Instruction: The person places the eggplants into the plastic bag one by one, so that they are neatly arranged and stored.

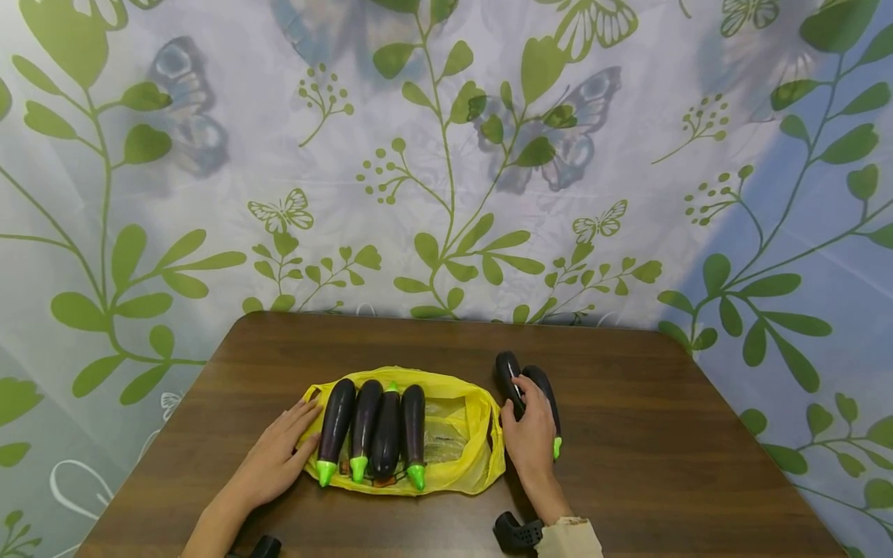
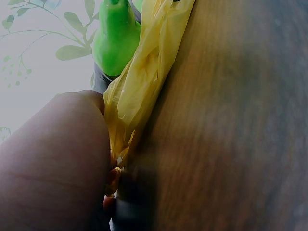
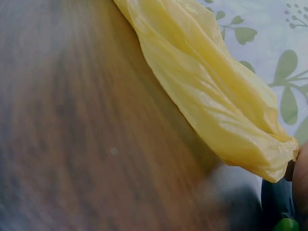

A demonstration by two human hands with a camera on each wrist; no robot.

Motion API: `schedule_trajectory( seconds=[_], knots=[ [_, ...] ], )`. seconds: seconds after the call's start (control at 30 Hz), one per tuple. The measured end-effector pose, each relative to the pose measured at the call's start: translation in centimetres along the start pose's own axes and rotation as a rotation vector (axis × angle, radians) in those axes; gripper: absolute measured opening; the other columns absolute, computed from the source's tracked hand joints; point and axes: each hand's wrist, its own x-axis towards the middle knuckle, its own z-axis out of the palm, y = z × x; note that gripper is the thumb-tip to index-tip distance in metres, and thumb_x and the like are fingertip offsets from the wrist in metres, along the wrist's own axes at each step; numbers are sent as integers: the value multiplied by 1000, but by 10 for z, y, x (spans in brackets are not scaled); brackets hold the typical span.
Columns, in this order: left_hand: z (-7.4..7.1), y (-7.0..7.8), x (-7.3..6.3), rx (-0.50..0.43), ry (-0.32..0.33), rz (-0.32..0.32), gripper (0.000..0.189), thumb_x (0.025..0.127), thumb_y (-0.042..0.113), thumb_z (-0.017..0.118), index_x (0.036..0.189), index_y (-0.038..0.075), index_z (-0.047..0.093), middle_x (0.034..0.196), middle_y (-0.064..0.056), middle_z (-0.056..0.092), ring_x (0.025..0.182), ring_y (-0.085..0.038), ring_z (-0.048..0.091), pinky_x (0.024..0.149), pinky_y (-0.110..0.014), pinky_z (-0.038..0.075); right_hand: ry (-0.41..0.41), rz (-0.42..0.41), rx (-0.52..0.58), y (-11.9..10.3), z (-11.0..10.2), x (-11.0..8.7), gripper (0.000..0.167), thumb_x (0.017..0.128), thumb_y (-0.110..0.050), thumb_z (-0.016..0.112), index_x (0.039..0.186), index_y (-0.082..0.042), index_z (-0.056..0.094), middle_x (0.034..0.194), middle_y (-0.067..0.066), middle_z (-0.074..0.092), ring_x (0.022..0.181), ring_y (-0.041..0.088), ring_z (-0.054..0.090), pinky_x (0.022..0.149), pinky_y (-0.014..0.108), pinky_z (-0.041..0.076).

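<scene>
An open yellow plastic bag (image 1: 477, 465) lies on the table with several dark eggplants (image 1: 386, 442) side by side in its left part. Most of their bright green stem ends (image 2: 114, 45) point toward me. My left hand (image 1: 275, 457) rests against the bag's left end, fingers extended along its edge. Just past the bag's right end, my right hand (image 1: 533, 434) has its thumb and fingers around an eggplant (image 1: 508, 368), its lower part hidden by the hand. Another eggplant (image 1: 543, 384) lies along that hand's right side, green stem end showing below it.
The brown wooden table (image 1: 649, 449) has its far edge close to a hanging cloth (image 1: 446, 178) printed with leaves and butterflies. The right part of the bag sags open beside the eggplants. A black wrist mount (image 1: 516, 533) sits below my right hand.
</scene>
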Motion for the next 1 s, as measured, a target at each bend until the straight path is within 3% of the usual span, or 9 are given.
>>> schedule_trajectory(
  seconds=[0.13, 0.4, 1.0],
  knots=[
    [0, 1, 0, -2, -2, 3, 49, 108, 25, 54, 150, -1, 51, 158, -22, 45, 148, -42, 39, 118, -66, 29, -6, 7, -18, 1, -1, 0, 40, 91, -2, 72, 131, -1, 67, 140, 17, 64, 112, 39, 66, 93, 57, 58],
    [0, 0, 0, -1, 2, 6, 49, 108, 25, 54, 150, -1, 52, 158, -22, 45, 148, -42, 39, 118, -66, 30, -51, 14, -47, 2, 0, 1, 41, 93, -3, 72, 133, 0, 66, 144, 16, 62, 131, 40, 57, 104, 60, 52],
    [-1, 1, -1, -3, -1, -4, 50, 108, 26, 54, 150, 0, 51, 157, -23, 45, 148, -42, 39, 118, -65, 29, -47, -23, -69, 0, -1, 1, 40, 91, -1, 74, 131, 0, 69, 139, 15, 65, 130, 39, 57, 108, 59, 49]
  ],
)
